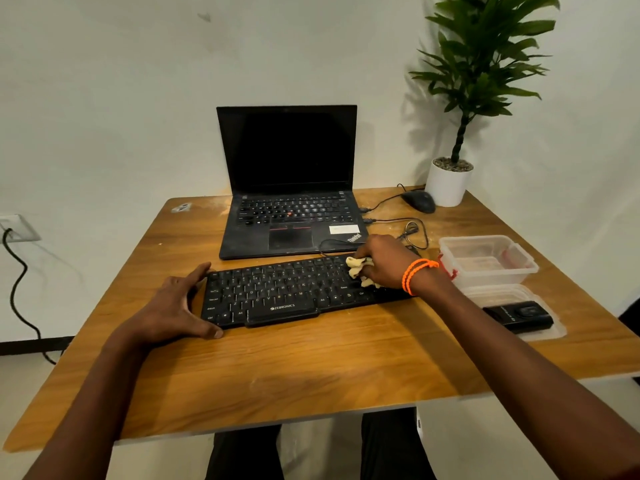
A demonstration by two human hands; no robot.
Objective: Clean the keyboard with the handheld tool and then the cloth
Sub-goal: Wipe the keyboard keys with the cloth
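A black keyboard [277, 292] lies across the middle of the wooden table [311, 368]. My left hand [176, 306] braces its left end, fingers along the far edge and thumb at the near corner. My right hand [384, 261] grips a bunched pale yellow cloth [358, 270] and presses it on the keys at the keyboard's right part. The black handheld tool [519, 316] lies on a clear lid at the right, apart from both hands.
An open black laptop [291, 202] stands behind the keyboard. A mouse [419, 200] with cables and a potted plant [450, 181] sit at the back right. A clear plastic box [485, 261] stands right of my right wrist. A wall socket with cord is at left.
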